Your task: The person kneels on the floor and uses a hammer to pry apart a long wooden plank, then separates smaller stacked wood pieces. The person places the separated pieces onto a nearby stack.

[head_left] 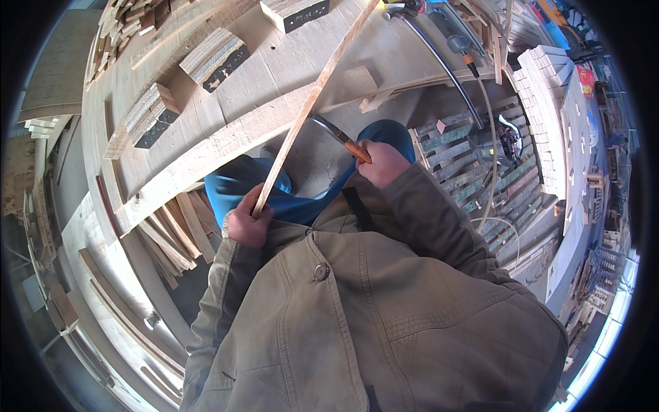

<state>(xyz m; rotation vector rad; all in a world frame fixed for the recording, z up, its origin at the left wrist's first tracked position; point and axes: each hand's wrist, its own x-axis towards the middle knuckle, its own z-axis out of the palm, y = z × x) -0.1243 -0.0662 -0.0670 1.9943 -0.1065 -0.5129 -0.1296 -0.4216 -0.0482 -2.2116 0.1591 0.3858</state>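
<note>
Khaki canvas jacket (357, 316), worn and creased, one round button at the front, long sleeves to both wrists; blue trousers (288, 196) beyond the hands.

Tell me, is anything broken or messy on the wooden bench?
Nothing looks broken. The left hand holds a long thin wooden strip slanting across the workbench, and the right hand holds an orange-handled tool against it. Offcut sticks lie in a loose heap under the bench edge.

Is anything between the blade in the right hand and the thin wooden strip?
Nothing visible. The right hand holds a knife whose blade tip meets the strip, which the left hand grips lower down.
</note>
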